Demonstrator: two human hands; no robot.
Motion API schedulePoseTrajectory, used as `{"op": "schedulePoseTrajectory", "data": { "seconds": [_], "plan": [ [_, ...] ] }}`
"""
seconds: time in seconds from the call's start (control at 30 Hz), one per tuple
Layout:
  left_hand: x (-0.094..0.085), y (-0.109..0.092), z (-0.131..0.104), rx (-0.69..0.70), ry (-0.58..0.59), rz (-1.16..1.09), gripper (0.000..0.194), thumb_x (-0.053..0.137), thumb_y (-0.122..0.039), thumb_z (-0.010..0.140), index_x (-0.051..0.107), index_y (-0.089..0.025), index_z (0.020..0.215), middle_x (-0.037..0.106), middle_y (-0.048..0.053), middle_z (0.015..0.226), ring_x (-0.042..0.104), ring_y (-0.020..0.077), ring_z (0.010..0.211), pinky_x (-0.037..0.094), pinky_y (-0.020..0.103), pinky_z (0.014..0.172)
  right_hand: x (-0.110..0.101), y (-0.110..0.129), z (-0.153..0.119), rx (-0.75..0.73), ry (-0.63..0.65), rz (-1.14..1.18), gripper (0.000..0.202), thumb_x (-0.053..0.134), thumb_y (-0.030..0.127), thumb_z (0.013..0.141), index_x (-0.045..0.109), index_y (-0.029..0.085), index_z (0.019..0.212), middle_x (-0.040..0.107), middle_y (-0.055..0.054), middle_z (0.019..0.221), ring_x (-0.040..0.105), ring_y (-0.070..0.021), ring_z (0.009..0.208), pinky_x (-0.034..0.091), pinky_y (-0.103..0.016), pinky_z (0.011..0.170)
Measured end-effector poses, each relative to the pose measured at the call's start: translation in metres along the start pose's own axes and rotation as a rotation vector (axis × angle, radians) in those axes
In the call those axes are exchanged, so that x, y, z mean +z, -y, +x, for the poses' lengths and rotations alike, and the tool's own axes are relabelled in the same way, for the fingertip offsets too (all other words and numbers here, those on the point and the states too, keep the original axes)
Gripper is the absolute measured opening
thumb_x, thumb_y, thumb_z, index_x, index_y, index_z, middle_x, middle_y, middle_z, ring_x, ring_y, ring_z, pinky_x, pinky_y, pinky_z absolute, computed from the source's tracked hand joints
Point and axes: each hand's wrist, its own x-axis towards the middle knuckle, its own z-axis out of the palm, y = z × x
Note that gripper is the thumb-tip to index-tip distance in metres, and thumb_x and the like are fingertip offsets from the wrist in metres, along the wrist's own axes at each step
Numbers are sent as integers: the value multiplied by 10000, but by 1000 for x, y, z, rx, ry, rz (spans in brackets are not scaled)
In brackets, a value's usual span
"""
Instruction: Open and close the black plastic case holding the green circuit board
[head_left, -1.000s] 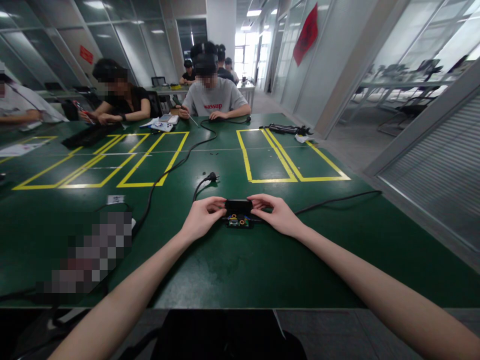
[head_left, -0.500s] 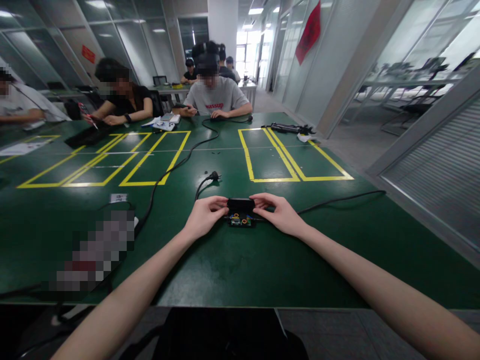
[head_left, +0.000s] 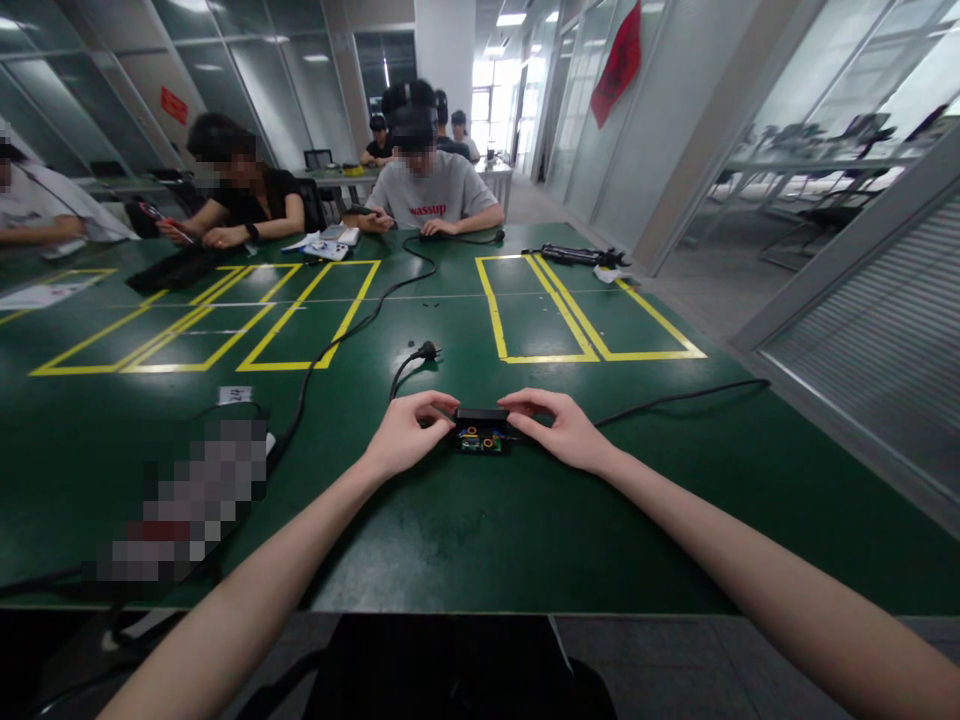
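Observation:
Between my two hands is a black plastic cover (head_left: 481, 415), like the casing half of a power adapter, tilted over an exposed circuit board (head_left: 480, 440). Gold-coloured rings and blue and green parts show on the board, which lies on the table. My left hand (head_left: 406, 432) pinches the cover's left end with thumb and fingers. At its right end, my right hand (head_left: 553, 428) grips it the same way. A black cable (head_left: 675, 398) runs off to the right from behind my right hand, and a plug (head_left: 427, 351) on a short cord lies beyond my left hand.
The green table (head_left: 420, 560) carries yellow tape outlines (head_left: 551, 359). A blurred-out long object (head_left: 202, 500) and a small tag (head_left: 235, 395) lie left. A long black cable (head_left: 307, 370) crosses the table. A folded black stand (head_left: 574, 256) lies far right; several people sit opposite.
The black cover has tipped down from nearly upright to a flatter angle over the circuit board. Both hands stay at its ends.

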Motion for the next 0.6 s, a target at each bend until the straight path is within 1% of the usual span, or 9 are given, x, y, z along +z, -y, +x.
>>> {"op": "schedulePoseTrajectory", "data": {
  "seconds": [0.07,0.13,0.2,0.27,0.37,0.47,0.6],
  "plan": [
    [0,-3,-1,13,-3,12,234,596,-212,793,760,-152,948,794,62,884,752,203,803,611,337,825,-1,4,-1,-51,27,-13,217,629,355,929,764,211,1018,763,-75,1002,707,-220,903,593,-390,837],
    [1,-5,-2,26,-5,39,194,599,-241,822,757,-160,902,791,62,888,747,204,817,605,332,824,-1,5,-1,-102,51,-30,194,651,352,923,765,214,998,751,-75,986,696,-210,865,591,-378,807],
    [1,-5,-3,50,14,75,178,639,-287,839,754,-165,898,786,62,882,738,206,816,600,324,802,-1,4,-2,-142,69,-58,188,689,361,905,765,218,1000,739,-77,993,683,-200,834,587,-368,783],
    [2,-5,-4,86,38,114,183,671,-308,846,756,-168,926,780,61,896,726,200,812,593,314,788,0,3,-3,-167,84,-97,199,700,368,903,764,220,1020,730,-82,1026,678,-199,847,584,-368,795],
    [1,-5,-5,156,93,195,197,671,-303,880,765,-175,997,771,62,954,704,191,846,570,306,813,1,3,-4,-169,117,-180,225,692,363,917,756,217,1077,729,-88,1053,683,-219,933,571,-389,864],
    [-1,-5,-5,210,152,274,216,649,-313,926,764,-184,1056,757,64,999,685,193,889,545,307,832,2,4,-5,-133,152,-250,239,696,352,918,753,214,1105,737,-92,1054,677,-245,1005,557,-415,912],
    [-1,-4,-4,269,186,416,231,625,-343,967,751,-190,1085,731,68,1015,666,214,959,524,326,870,2,6,-6,-95,193,-256,253,687,327,926,741,195,1136,728,-92,1063,681,-227,940,568,-389,856]
  ]
}}
